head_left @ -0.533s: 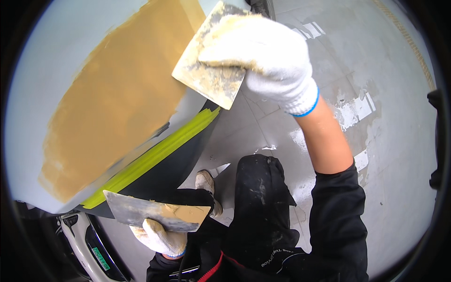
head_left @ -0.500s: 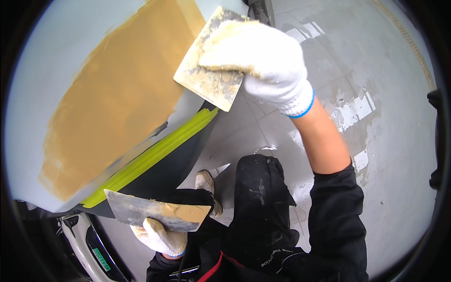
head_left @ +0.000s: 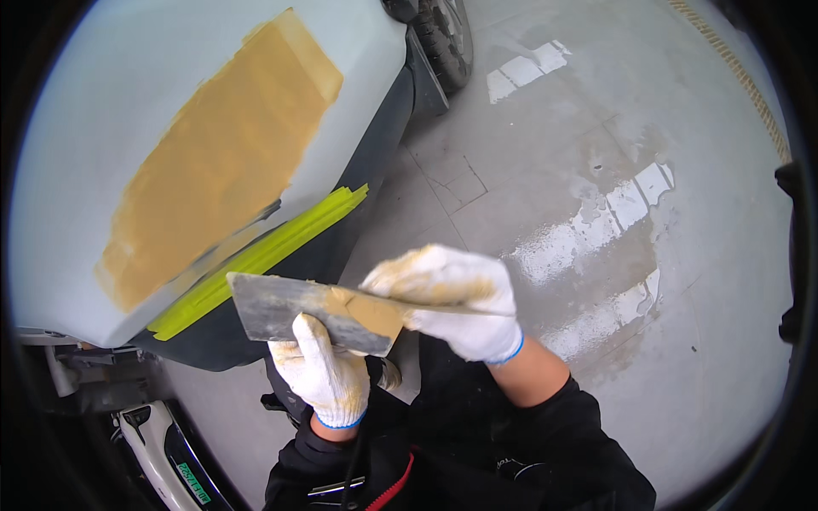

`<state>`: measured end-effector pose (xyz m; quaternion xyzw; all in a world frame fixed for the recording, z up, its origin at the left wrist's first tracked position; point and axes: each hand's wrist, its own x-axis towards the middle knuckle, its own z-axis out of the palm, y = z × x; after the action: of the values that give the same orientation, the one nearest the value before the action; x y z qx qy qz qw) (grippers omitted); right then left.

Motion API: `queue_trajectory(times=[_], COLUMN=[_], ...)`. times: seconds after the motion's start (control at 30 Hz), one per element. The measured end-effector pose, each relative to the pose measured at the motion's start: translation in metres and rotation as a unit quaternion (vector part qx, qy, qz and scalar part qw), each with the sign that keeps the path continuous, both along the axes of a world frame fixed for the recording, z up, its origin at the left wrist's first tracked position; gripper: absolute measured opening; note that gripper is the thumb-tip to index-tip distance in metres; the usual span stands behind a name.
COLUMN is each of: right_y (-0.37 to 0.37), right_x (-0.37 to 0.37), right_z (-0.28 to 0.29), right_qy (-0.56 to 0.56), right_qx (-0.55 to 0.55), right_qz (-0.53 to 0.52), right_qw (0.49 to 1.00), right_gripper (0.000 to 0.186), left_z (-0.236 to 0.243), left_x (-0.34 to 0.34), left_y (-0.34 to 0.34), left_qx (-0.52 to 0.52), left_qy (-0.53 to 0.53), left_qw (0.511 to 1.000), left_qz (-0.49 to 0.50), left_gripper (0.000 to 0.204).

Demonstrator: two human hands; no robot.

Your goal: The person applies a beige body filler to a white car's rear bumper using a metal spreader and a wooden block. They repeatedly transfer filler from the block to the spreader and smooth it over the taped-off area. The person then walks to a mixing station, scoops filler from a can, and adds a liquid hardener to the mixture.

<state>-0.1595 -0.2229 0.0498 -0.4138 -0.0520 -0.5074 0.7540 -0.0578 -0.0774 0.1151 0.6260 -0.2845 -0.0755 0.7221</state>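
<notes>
My left hand (head_left: 328, 379), in a white knit glove with tan smears, grips a flat grey metal putty plate (head_left: 277, 305) from below, thumb on top. A lump of tan putty (head_left: 373, 313) lies on that plate's right end. Over this end is my right hand (head_left: 469, 294), gloved too and closed on a putty spreader (head_left: 430, 307) seen nearly edge-on. The spreader meets the plate at the putty; whether its blade presses in is hard to see. Left of both hands, a broad tan putty patch (head_left: 221, 162) covers the pale car panel (head_left: 128, 94).
Bright yellow-green tape (head_left: 264, 260) runs along the panel's lower edge, above dark trim (head_left: 307, 264). A wheel (head_left: 445, 43) stands at the top. A loose bumper piece (head_left: 149, 434) lies at lower left. Wet, shiny patches (head_left: 626, 204) mark the grey floor at right.
My right hand has come down from the panel's upper edge to the plate, bringing the spreader along. My left hand has risen slightly with the plate. The view has shifted, showing more wheel.
</notes>
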Motion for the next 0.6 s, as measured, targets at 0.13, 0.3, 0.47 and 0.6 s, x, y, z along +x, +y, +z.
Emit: queue_trajectory(times=[0.13, 0.3, 0.47, 0.6], right_y=[0.002, -0.024, -0.021, -0.001], right_x=[-0.015, -0.045, -0.055, -0.058], right_z=[-0.021, -0.014, 0.027, 0.04], right_qy=[0.173, 0.266, 0.245, 0.214], right_qx=[-0.303, -0.272, -0.518, -0.505], right_qz=[-0.105, -0.313, -0.339, -0.245], right_qw=[0.931, 0.87, 0.747, 0.799], right_gripper=[0.029, 0.044, 0.045, 0.043], left_z=[0.006, 0.005, 0.009, 0.018], left_x=[0.0, 0.001, -0.017, -0.026], left_y=[0.003, 0.001, 0.003, 0.008], left_qx=[-0.028, -0.016, 0.034, -0.028], left_qy=[-0.023, -0.077, -0.13, -0.046], left_qw=[0.999, 0.996, 0.991, 0.998], left_qz=[-0.018, 0.041, 0.016, 0.022], left_gripper=[0.032, 0.032, 0.035, 0.036])
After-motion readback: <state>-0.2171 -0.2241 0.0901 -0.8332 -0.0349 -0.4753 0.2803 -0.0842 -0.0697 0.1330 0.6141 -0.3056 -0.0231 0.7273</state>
